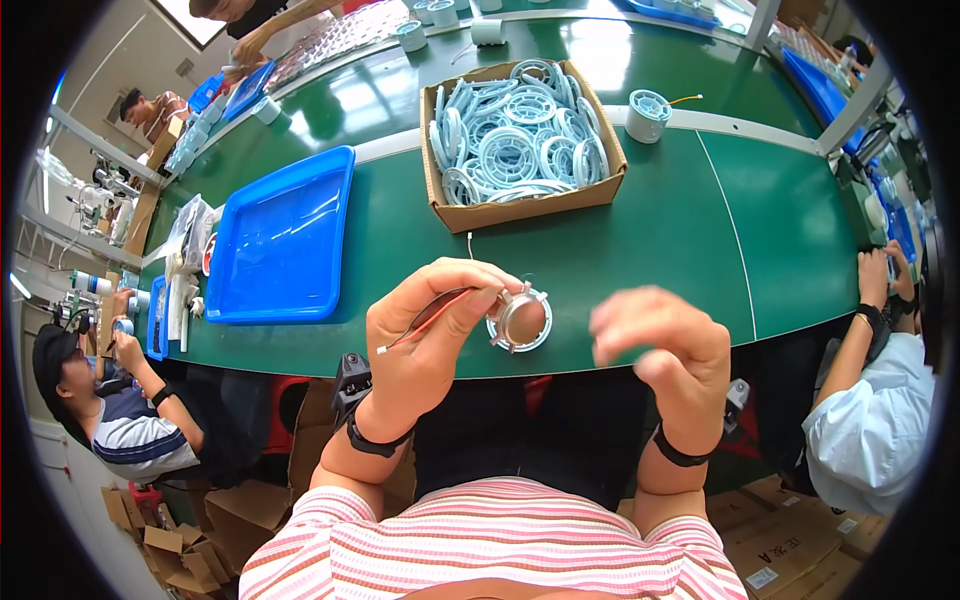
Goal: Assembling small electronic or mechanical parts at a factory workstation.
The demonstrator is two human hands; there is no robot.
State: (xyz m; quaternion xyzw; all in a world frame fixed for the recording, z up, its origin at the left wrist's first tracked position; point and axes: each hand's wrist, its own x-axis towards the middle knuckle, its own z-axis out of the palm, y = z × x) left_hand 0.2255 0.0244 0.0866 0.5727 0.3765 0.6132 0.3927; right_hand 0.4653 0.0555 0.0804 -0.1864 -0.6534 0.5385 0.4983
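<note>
My left hand (425, 330) is closed, pinching a light blue plastic ring (547, 322) between thumb and fingers at its left side. A round, shiny metal piece (526, 322) sits within the ring. Red and dark wires (432, 318) run across the same hand and end in a small white connector (381, 350). To the right, apart from the ring, my right hand (665, 340) hovers over the table's near edge. Its fingers are curved and slightly blurred, the thumb stands off from them, and nothing shows in its grasp.
Ahead stands a cardboard box (530, 205) full of light blue plastic rings. A light blue cylinder (648, 117) with a wire is right of it. An empty blue tray (275, 250) lies on the left of the green table (680, 230). Co-workers sit at both sides.
</note>
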